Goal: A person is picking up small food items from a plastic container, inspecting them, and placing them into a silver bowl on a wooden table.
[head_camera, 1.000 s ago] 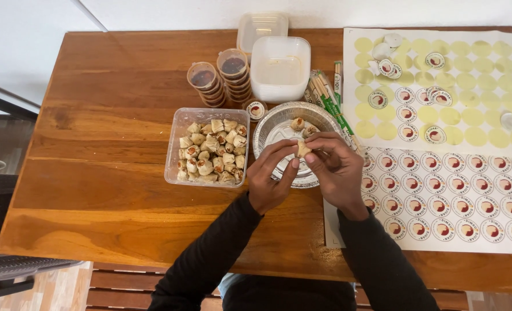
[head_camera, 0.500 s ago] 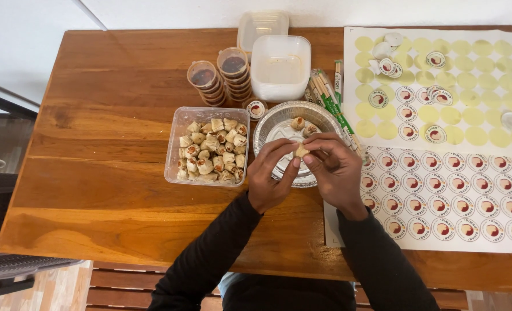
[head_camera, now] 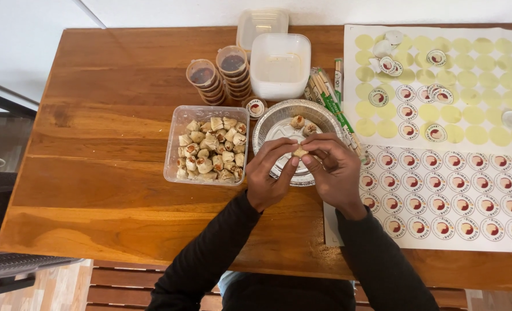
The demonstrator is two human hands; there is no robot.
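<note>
While my left hand (head_camera: 270,179) and right hand (head_camera: 332,168) pinch one dumpling (head_camera: 299,152) between their fingers above the foil tray (head_camera: 267,124), I judge it wise to grip lightly and set it beside the two already inside.

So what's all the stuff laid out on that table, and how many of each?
dumpling: one, pale, pinched between both hands over the foil dish
foil dish: one, silver, centre, two more dumplings inside
clear tub: one, full of dumplings, left of the dish
sauce cups: two stacks, dark filling, behind the tub
white containers: two, at the far edge
chopsticks: a few, green wrappers
sticker sheets: two, right side
table: one, wooden
left hand: holds the dumpling
right hand: holds the dumpling
</note>
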